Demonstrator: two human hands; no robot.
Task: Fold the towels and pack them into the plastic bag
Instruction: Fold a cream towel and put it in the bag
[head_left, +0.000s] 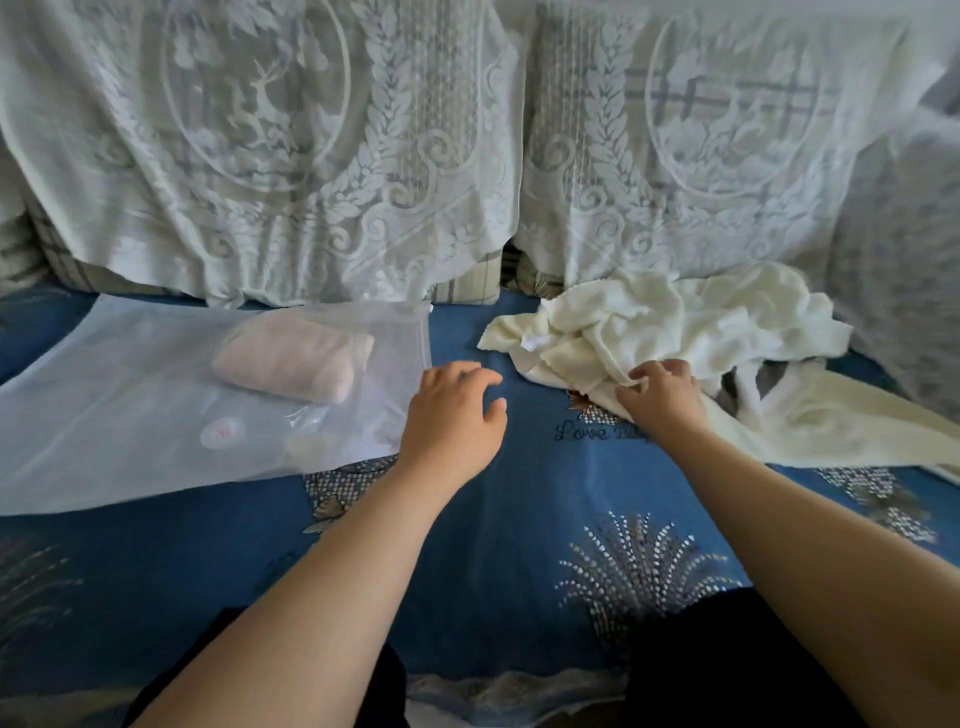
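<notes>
The right hand (662, 397) pinches the messy cream towel (675, 332) beside the plastic bag (130, 415), the left hand (452, 415) hovers loose, so pull it flat first, then fold.

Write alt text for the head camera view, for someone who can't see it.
A person's right hand grips a crumpled cream towel on a blue patterned cover, the left hand open beside it. A plastic bag at left holds a folded pink towel.

On the blue patterned bedspread (509, 519) I see a plastic bag (130, 415) lying left, crumpled cream towels (675, 332) far right.
</notes>
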